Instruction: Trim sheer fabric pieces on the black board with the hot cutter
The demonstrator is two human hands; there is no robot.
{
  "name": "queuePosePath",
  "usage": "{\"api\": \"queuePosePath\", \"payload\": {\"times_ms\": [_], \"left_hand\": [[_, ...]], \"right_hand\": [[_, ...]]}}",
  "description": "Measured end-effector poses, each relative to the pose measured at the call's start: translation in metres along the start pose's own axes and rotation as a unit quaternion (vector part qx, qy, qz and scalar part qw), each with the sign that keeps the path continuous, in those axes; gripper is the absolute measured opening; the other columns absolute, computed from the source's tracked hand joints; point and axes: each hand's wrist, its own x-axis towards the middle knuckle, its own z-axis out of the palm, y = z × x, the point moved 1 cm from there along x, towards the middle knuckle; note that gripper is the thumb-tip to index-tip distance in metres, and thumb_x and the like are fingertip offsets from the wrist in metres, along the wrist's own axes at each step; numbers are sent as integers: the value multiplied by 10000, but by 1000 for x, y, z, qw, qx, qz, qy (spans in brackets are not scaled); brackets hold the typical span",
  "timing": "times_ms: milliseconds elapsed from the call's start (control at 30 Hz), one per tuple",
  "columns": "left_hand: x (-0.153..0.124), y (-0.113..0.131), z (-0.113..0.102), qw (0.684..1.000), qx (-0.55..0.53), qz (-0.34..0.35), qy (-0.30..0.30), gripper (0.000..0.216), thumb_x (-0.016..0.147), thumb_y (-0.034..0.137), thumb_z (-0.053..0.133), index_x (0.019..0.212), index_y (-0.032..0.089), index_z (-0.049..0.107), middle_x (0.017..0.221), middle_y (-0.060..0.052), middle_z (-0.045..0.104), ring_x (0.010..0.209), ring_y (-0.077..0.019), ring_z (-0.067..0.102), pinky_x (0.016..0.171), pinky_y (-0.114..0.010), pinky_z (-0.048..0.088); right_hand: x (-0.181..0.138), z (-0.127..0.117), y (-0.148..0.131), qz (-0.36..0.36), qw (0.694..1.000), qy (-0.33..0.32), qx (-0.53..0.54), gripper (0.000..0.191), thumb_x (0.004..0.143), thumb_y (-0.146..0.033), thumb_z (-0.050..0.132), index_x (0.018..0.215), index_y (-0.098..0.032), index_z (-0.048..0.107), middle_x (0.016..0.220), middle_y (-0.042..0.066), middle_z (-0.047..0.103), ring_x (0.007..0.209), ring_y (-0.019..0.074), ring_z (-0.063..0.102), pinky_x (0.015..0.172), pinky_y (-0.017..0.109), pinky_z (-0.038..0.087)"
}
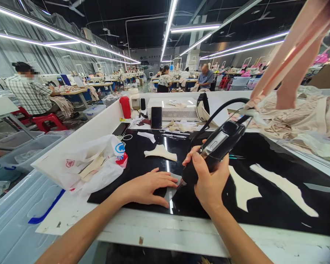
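Observation:
My right hand [209, 179] is wrapped round a black and silver corded hand tool [217, 146], its tip angled down to the glossy black work surface [264, 154]. My left hand [151, 185] lies flat with fingers spread, pressing a dark fabric piece [161, 190] against that surface just left of the tool's tip. Cream fabric cut-outs lie around: one [161, 151] behind my left hand, two larger ones [243, 189] to the right of my right hand. The tool's black cable [214, 113] loops up and away behind it.
A white plastic bag [90, 161] of cream scraps sits at left. A red bottle [125, 107], an upright phone [156, 117] and a white box [172, 108] stand at the back. Beige fabric [299, 117] is heaped at right, straps hanging above. Other people sit at tables beyond.

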Motion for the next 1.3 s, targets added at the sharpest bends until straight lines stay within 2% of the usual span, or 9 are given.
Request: {"api": "queuePosePath", "payload": {"times_ms": [300, 500, 700, 933, 1067, 1300], "left_hand": [[0, -3, 1, 1000, -9, 2, 3, 589, 914, 494, 754, 1448, 313, 583, 1577, -94, 524, 1548, -315, 358, 1274, -636, 107], [0, -2, 1, 1000, -4, 6, 1, 577, 913, 501, 752, 1428, 295, 592, 1547, -98, 555, 1538, -314, 377, 1272, -652, 104], [2, -1, 1, 1000, 3, 9, -4, 580, 907, 473, 767, 1422, 276, 587, 1586, -104, 509, 1547, -322, 358, 1255, -691, 127], [4, 0, 1, 1000, -6, 9, -9, 583, 902, 474, 772, 1417, 269, 591, 1588, -106, 505, 1553, -336, 338, 1255, -687, 125], [5, -1, 2, 1000, -12, 27, -9, 591, 925, 491, 742, 1440, 254, 577, 1581, -104, 511, 1557, -311, 331, 1267, -660, 102], [5, -5, 5, 1000, -8, 20, -11, 603, 919, 494, 746, 1449, 264, 573, 1599, -87, 490, 1569, -307, 307, 1278, -646, 86]], "right_hand": [[-1, 2, -2, 0, 1000, 0, -22, 264, 854, -319, 786, 984, -258, 565, 796, -44, 679, 576, 140, 625, 562, 328, 556], [-8, 3, -7, 21, 1000, -17, 15, 311, 864, -325, 796, 1075, -272, 573, 833, -47, 678, 624, 136, 632, 607, 320, 564], [-12, 3, -7, 29, 999, -22, 1, 366, 872, -334, 791, 1153, -265, 568, 840, -47, 666, 630, 136, 634, 604, 309, 560], [-15, 5, -12, 43, 999, -11, 20, 403, 847, -338, 813, 1165, -271, 576, 836, -44, 658, 646, 137, 622, 624, 316, 554], [-20, 6, -15, 47, 998, -21, 45, 387, 836, -303, 815, 1140, -274, 578, 818, -45, 660, 650, 136, 616, 624, 313, 552], [-22, 6, -11, 47, 998, -29, 26, 373, 861, -306, 797, 1161, -279, 577, 837, -38, 664, 674, 140, 621, 650, 322, 553]]}}
